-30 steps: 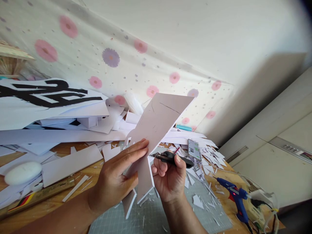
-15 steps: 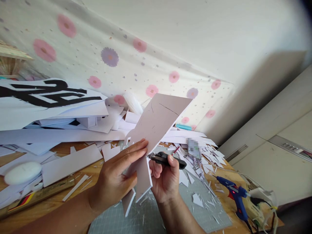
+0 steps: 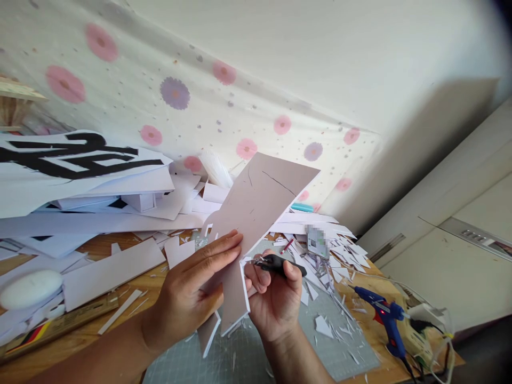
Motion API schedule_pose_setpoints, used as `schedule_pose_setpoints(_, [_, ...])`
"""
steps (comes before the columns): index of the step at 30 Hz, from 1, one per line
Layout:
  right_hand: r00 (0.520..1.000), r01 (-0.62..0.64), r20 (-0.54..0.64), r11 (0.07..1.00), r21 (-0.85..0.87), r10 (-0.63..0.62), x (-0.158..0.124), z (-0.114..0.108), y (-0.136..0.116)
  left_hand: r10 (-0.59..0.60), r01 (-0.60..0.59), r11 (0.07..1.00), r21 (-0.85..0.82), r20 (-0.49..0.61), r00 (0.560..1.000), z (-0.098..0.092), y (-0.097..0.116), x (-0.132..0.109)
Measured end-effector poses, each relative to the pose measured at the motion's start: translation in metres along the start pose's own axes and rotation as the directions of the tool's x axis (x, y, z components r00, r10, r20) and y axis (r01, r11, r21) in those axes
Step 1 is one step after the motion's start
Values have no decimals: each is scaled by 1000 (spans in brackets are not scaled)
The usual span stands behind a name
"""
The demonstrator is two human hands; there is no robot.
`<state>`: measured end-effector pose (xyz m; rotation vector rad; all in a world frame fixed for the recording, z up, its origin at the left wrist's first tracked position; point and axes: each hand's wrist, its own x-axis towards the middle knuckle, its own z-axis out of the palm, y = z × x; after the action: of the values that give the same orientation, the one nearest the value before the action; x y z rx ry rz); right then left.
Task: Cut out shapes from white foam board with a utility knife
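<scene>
My left hand [image 3: 196, 282] is closed on a white foam board piece [image 3: 264, 197], fingers flat on its face and thumb lower down. The board stands tilted above the cutting mat [image 3: 172, 357]; a few dark pen lines mark its upper part, and its lower end has a notch. In my right hand [image 3: 276, 304] is a black-handled utility knife [image 3: 280, 265]. Its blade end meets the board's right edge, at an inner corner just right of my left fingertips. Part of my right fingers is hidden behind the board.
A blue hot glue gun [image 3: 384, 314] with a lit red light stands at the right. White scraps [image 3: 344, 261] litter the mat and wooden table. At left lie a wooden ruler [image 3: 60, 325], a white oval object [image 3: 32, 288] and stacked boards with black lettering [image 3: 80, 154].
The knife has drawn slightly back from the board's edge and down, and my right hand has tilted with it. The board and left hand stay nearly the same; the view has shifted slightly.
</scene>
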<state>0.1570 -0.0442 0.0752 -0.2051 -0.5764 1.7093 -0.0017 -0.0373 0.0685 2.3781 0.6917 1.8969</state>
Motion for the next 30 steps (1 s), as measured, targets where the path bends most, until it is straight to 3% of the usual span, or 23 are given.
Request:
schedule_pose_setpoints(8, [999, -3, 51, 999, -37, 5, -4, -4, -2, -19, 19, 1000, -6, 3, 1000, -1, -1, -2])
schedule_pose_setpoints(22, [999, -14, 30, 1000, 27, 13, -4, -6, 7, -82, 83, 995, -61, 3, 997, -1, 1, -3])
schedule_pose_setpoints(30, [998, 55, 38, 994, -96, -52, -3, -12, 5, -132, 132, 990, -57, 1, 991, -1, 3, -6])
